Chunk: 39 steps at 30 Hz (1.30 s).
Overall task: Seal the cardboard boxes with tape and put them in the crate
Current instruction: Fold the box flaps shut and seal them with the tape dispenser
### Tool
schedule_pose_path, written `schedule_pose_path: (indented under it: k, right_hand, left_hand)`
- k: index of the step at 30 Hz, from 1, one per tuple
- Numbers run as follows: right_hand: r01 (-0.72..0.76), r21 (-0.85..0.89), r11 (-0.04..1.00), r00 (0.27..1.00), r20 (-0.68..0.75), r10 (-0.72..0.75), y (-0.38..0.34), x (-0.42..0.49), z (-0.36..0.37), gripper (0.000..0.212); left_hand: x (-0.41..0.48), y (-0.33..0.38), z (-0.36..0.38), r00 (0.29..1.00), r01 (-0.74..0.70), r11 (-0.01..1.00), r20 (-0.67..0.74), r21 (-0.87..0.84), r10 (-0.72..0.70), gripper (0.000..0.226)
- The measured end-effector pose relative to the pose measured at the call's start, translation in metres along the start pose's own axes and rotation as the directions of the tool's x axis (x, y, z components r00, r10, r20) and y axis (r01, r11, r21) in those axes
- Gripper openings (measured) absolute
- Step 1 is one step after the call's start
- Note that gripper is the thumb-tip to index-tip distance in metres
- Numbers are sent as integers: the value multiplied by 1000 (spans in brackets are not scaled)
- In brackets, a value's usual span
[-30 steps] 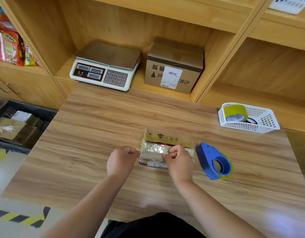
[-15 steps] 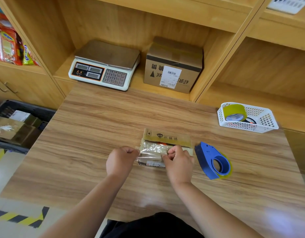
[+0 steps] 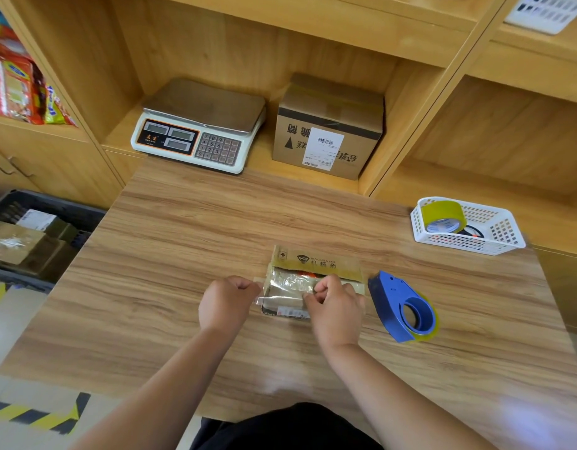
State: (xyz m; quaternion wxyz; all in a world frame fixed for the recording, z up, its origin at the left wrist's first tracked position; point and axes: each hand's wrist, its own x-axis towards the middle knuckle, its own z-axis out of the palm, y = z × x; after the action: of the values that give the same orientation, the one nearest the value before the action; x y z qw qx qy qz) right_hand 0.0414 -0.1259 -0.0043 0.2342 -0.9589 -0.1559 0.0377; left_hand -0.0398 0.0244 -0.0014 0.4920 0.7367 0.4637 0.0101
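A small flat cardboard box [image 3: 313, 264] lies on the wooden table [image 3: 183, 254], its top covered with shiny clear tape. My left hand [image 3: 227, 303] pinches the tape's left end beside the box. My right hand [image 3: 334, 308] pinches the tape strip over the box's near right part and hides that corner. A blue tape dispenser [image 3: 402, 308] lies just right of the box. The dark crate [image 3: 53, 219] stands on the floor at the left, holding several taped boxes [image 3: 17, 245].
A white basket [image 3: 504, 235] with a yellow tape roll [image 3: 444, 216] sits at the table's far right. On the shelf behind are a weighing scale [image 3: 199, 128] and a larger cardboard box [image 3: 329, 125]. Snack packets [image 3: 14, 89] fill the left shelf.
Both hands stay at the box with only slight finger shifts on the tape. The view has drifted a little.
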Motion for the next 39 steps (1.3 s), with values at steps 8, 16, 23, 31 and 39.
schedule_pose_path:
  k: [8, 16, 23, 31, 39]
  right_hand:
    - [20, -24, 1000, 1000, -16, -20, -3, -1, -1, 20]
    - [114, -90, 989, 989, -87, -122, 2, 0, 8, 24]
    - [229, -156, 961, 962, -112, -248, 5, 0, 11, 29]
    - [358, -235, 904, 913, -115, -392, 14, 1, 14, 24]
    - [529, -356, 771, 791, -123, -599, 16, 5, 17, 44]
  left_hand:
    - [4, -3, 1, 1000, 11, 1000, 6, 5, -11, 25]
    - [7, -6, 3, 1000, 27, 999, 7, 21, -27, 28]
    - [12, -9, 5, 999, 43, 999, 28, 13, -44, 30]
    - [17, -12, 8, 997, 57, 998, 45, -22, -56, 29]
    - [18, -13, 12, 994, 92, 994, 71, -51, -88, 26]
